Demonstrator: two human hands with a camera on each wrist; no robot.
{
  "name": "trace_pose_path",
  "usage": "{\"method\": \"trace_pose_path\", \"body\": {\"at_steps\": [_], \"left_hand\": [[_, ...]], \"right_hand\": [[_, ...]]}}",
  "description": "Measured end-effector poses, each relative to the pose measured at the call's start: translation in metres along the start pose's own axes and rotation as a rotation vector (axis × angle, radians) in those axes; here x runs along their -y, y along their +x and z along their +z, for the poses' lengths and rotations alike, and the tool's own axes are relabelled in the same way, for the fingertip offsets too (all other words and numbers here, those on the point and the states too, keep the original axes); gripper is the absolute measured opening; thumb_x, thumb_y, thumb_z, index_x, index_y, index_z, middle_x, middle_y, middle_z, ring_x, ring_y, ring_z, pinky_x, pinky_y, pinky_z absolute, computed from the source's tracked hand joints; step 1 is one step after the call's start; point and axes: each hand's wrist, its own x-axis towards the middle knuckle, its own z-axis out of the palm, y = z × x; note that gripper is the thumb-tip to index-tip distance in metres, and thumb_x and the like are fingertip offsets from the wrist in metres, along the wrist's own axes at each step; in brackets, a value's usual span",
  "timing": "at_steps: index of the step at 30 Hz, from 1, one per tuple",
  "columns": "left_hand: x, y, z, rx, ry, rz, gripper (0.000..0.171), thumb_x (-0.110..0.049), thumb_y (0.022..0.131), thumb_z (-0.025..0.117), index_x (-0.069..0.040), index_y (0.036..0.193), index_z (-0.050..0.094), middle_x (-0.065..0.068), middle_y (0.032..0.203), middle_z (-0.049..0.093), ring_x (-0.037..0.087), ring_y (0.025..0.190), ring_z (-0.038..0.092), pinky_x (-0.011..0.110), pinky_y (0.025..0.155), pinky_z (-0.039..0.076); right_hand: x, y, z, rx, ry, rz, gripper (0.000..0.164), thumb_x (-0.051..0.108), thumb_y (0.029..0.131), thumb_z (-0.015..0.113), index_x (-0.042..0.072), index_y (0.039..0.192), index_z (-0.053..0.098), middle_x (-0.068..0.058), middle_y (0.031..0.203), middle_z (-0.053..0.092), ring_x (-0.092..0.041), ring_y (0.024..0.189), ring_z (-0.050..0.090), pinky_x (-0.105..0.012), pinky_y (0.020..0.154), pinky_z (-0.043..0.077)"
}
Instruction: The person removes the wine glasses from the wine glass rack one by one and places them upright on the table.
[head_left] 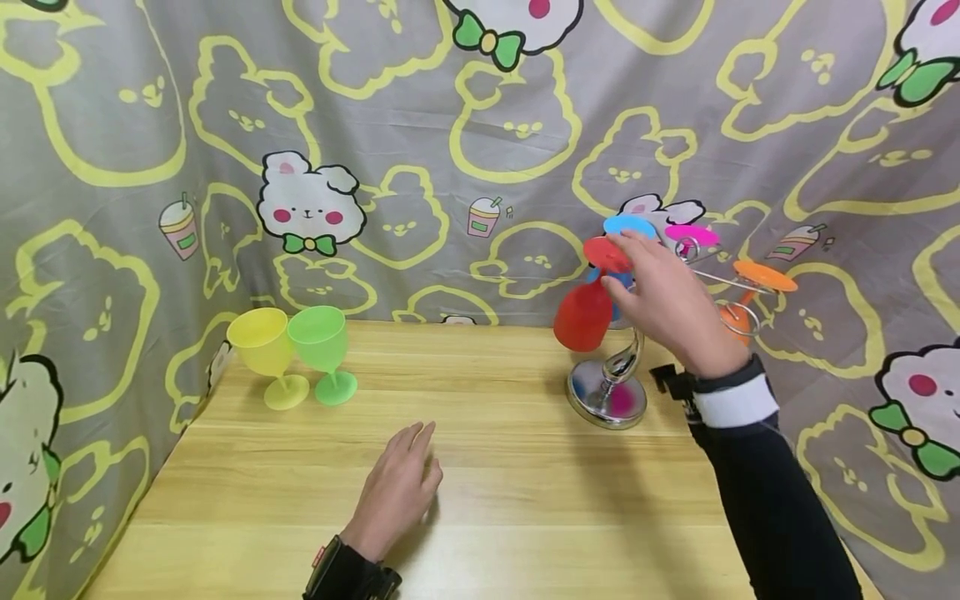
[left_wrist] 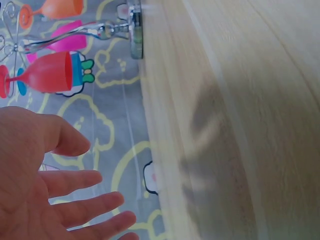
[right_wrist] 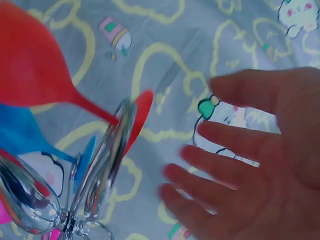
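A red plastic goblet (head_left: 583, 318) hangs upside down by its foot from a chrome goblet rack (head_left: 607, 393) at the right. My right hand (head_left: 671, 304) is beside the red foot; the right wrist view shows its fingers (right_wrist: 220, 165) spread, apart from the goblet and holding nothing. Blue (head_left: 630, 226), magenta (head_left: 693, 237) and orange (head_left: 765, 275) goblets hang on the same rack, partly hidden by the hand. Over the table's near middle, my left hand (head_left: 397, 487) has relaxed fingers and holds nothing.
A yellow goblet (head_left: 258, 343) and a green goblet (head_left: 318, 337) stand upright side by side at the table's back left. The wooden table (head_left: 487, 467) meets a patterned grey curtain (head_left: 420, 108) at the back and along the sides.
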Motion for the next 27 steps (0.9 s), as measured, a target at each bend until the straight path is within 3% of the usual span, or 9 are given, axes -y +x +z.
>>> {"method": "trace_pose_path", "body": {"at_steps": [3, 7, 11, 16, 27], "left_hand": [[0.0, -0.001, 0.0, -0.002, -0.015, -0.008, 0.053, -0.011, 0.103, 0.064, 0.004, 0.153, 0.054, 0.032, 0.155, 0.054, 0.05, 0.144, 0.053, 0.066, 0.116, 0.049], [0.0, -0.001, 0.001, 0.007, -0.03, -0.022, 0.052, -0.011, 0.104, 0.063, 0.004, 0.153, 0.054, 0.032, 0.155, 0.054, 0.05, 0.144, 0.053, 0.067, 0.115, 0.049], [0.001, -0.001, 0.002, 0.017, -0.04, -0.038, 0.052, -0.013, 0.105, 0.062, 0.004, 0.153, 0.054, 0.032, 0.156, 0.053, 0.05, 0.145, 0.052, 0.067, 0.116, 0.048], [0.001, 0.0, 0.002, 0.005, -0.047, -0.038, 0.05, -0.013, 0.105, 0.062, 0.004, 0.152, 0.055, 0.033, 0.156, 0.053, 0.051, 0.145, 0.052, 0.068, 0.116, 0.048], [0.001, -0.001, 0.004, 0.028, -0.069, -0.058, 0.05, -0.013, 0.106, 0.06, 0.005, 0.152, 0.054, 0.033, 0.157, 0.052, 0.051, 0.147, 0.05, 0.069, 0.118, 0.046]], "right_hand": [[-0.006, 0.012, 0.0, 0.088, 0.013, 0.029, 0.063, 0.018, 0.106, 0.066, 0.004, 0.163, 0.043, -0.024, 0.157, 0.053, -0.047, 0.139, 0.052, -0.071, 0.114, 0.047], [-0.01, 0.02, 0.005, 0.121, 0.01, 0.002, 0.058, 0.01, 0.105, 0.067, 0.002, 0.159, 0.047, -0.023, 0.141, 0.062, -0.042, 0.125, 0.059, -0.065, 0.109, 0.055], [-0.012, 0.027, 0.006, 0.143, -0.02, -0.009, 0.051, 0.005, 0.106, 0.063, 0.0, 0.155, 0.05, -0.026, 0.14, 0.064, -0.044, 0.128, 0.06, -0.063, 0.109, 0.055], [-0.015, 0.038, 0.004, 0.177, -0.012, 0.002, 0.045, 0.002, 0.108, 0.054, -0.001, 0.153, 0.051, -0.029, 0.137, 0.062, -0.046, 0.123, 0.056, -0.06, 0.099, 0.057], [-0.02, 0.053, 0.002, 0.201, -0.031, -0.019, 0.045, 0.001, 0.11, 0.052, -0.003, 0.155, 0.052, -0.029, 0.134, 0.06, -0.045, 0.125, 0.053, -0.059, 0.103, 0.056]]}}
